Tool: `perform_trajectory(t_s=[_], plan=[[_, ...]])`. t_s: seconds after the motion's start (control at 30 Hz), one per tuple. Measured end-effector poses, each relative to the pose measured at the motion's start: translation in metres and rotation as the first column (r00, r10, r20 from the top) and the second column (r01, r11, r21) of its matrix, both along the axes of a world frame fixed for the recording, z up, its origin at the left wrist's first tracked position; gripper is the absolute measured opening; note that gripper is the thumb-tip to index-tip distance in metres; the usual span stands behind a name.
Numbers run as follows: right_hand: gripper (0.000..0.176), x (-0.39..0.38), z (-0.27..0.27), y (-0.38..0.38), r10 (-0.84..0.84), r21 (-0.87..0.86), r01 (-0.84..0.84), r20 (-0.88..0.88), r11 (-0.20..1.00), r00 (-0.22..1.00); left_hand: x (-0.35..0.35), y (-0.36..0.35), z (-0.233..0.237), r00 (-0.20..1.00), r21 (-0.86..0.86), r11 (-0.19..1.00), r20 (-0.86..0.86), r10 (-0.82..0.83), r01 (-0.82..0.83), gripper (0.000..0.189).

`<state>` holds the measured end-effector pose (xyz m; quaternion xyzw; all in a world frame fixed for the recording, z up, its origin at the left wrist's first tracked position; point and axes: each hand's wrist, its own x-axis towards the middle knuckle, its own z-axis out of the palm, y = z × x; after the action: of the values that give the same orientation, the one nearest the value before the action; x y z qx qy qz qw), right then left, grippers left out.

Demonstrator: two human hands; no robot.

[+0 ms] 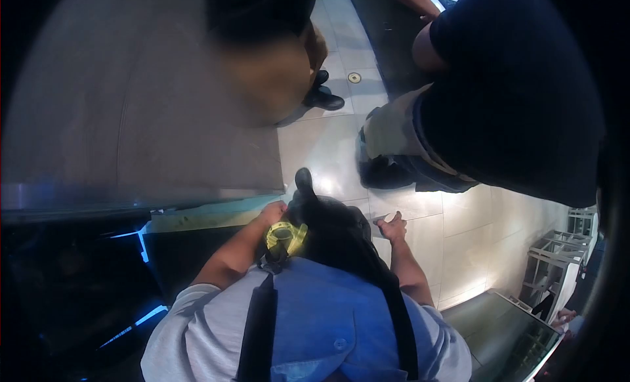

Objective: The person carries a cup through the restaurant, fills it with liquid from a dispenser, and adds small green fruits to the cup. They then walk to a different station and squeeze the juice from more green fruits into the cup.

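My left hand (274, 212) is low at my left side, beside the edge of a grey counter (197, 152). Its fingers look curled in, and whatever they may hold is hidden. On my right, my right hand (395, 227) hangs over the tiled floor with thumb and fingers apart; I see nothing in it. A yellow looped strap or coil (296, 237) hangs at my chest from a black shoulder strap (257, 329), close to my left forearm. Below my dark clothing, the toe of a black shoe (303, 178) shows.
A person in dark clothing (505, 100) stands close at front right. Another person's blurred brown clothing (266, 73) and black shoes (326, 101) are ahead. Metal racks (558, 251) and a dark glossy panel (505, 329) are at right. Pale floor tiles (459, 251) lie between.
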<state>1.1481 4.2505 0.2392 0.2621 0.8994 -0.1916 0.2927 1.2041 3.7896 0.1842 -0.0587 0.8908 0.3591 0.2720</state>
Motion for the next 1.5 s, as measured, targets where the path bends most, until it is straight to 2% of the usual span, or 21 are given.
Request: perform_trajectory(t_s=[0.13,0.23,0.33,0.43,0.47,0.5,0.53,0.57,0.6,0.7,0.77,0.87,0.97,1.07,1.1,1.17,1.2,1.27,1.37,1.43,1.5], plan=[[0.113,0.002,0.006,0.001,-0.03,-0.027,0.031,0.042,0.999,0.999,-0.013,-0.007,0.013,0.98,-0.118,0.993,0.199,0.023,0.001,0.027],[0.114,0.006,0.002,0.012,-0.048,-0.008,0.049,0.076,0.999,0.996,-0.025,-0.033,-0.03,0.9,-0.183,0.882,0.132,-0.416,0.435,0.029],[0.115,0.008,0.009,0.018,-0.097,0.026,0.094,0.11,0.995,0.989,-0.052,-0.042,-0.084,0.831,-0.314,0.77,0.24,-0.502,0.555,0.028],[0.114,0.026,-0.02,0.033,-0.149,0.12,0.14,0.069,0.983,0.987,-0.115,-0.026,-0.043,0.955,-0.175,0.956,0.226,-0.193,0.235,0.026],[0.085,0.031,-0.027,0.039,-0.057,0.085,0.049,0.088,0.995,0.994,-0.142,-0.028,-0.066,0.931,-0.16,0.94,0.262,-0.254,0.302,0.024],[0.088,0.037,-0.026,0.04,-0.047,0.046,0.043,0.091,0.998,0.995,-0.17,-0.019,-0.048,0.93,-0.189,0.937,0.281,-0.235,0.294,0.023],[0.09,0.036,-0.02,0.035,-0.051,0.003,0.051,0.101,0.999,0.994,-0.185,-0.025,-0.095,0.939,-0.199,0.918,0.04,-0.341,0.342,0.021],[0.092,0.036,-0.013,0.032,-0.066,-0.039,0.071,0.105,0.997,0.992,-0.217,-0.023,-0.102,0.577,-0.433,0.535,-0.04,-0.816,0.725,0.022],[0.095,0.034,-0.007,0.026,-0.081,-0.082,0.091,0.109,0.993,0.991,-0.24,-0.014,-0.116,0.399,-0.589,0.337,-0.028,-0.917,0.734,0.022],[0.101,0.026,0.0,0.01,-0.123,-0.19,0.14,0.098,0.972,0.988,-0.314,-0.011,-0.028,0.886,-0.123,0.904,-0.18,-0.427,0.41,0.024],[0.106,0.024,0.004,0.0,-0.15,-0.214,0.167,0.097,0.962,0.984,-0.35,-0.002,-0.006,0.884,-0.171,0.881,-0.084,-0.46,0.442,0.025],[0.104,0.01,0.005,-0.027,-0.156,-0.13,0.169,0.109,0.977,0.982,-0.369,-0.01,0.002,0.927,-0.11,0.933,-0.122,-0.356,0.343,0.027],[0.099,-0.014,0.019,-0.05,-0.191,-0.135,0.211,0.145,0.968,0.971,-0.37,-0.028,0.0,0.966,-0.075,0.964,-0.001,-0.257,0.256,0.029],[0.095,-0.039,0.026,-0.066,-0.212,-0.155,0.239,0.173,0.958,0.962,-0.344,-0.064,-0.049,0.972,-0.101,0.969,0.079,-0.22,0.227,0.03],[0.091,-0.039,0.004,-0.059,-0.112,-0.152,0.136,0.153,0.979,0.982,-0.338,-0.076,-0.056,0.964,-0.104,0.964,0.134,-0.228,0.243,0.03],[0.084,-0.02,-0.067,-0.032,0.096,-0.145,-0.079,0.116,0.986,0.989,-0.319,-0.092,-0.046,0.954,-0.191,0.936,0.109,-0.281,0.297,0.032],[0.075,-0.058,-0.002,-0.066,-0.115,-0.099,0.131,0.151,0.987,0.982,-0.304,-0.101,-0.042,0.944,-0.226,0.917,0.113,-0.31,0.329,0.033],[0.061,-0.065,-0.016,-0.058,-0.071,-0.141,0.09,0.137,0.986,0.988,-0.28,-0.115,-0.031,0.935,-0.087,0.941,0.175,-0.308,0.326,0.035],[0.057,-0.091,-0.023,-0.053,-0.066,-0.127,0.079,0.102,0.989,0.993,-0.283,-0.101,0.015,0.975,-0.218,0.965,0.199,-0.1,0.144,0.027],[0.055,-0.127,-0.024,-0.044,-0.065,-0.096,0.067,0.026,0.993,0.998,-0.273,-0.111,-0.025,0.956,-0.326,0.919,-0.112,-0.27,0.221,0.021],[0.052,-0.176,-0.021,-0.028,-0.067,-0.061,0.061,-0.095,0.996,0.993,-0.28,-0.111,-0.043,0.826,-0.437,0.791,-0.167,-0.538,0.428,0.017]])
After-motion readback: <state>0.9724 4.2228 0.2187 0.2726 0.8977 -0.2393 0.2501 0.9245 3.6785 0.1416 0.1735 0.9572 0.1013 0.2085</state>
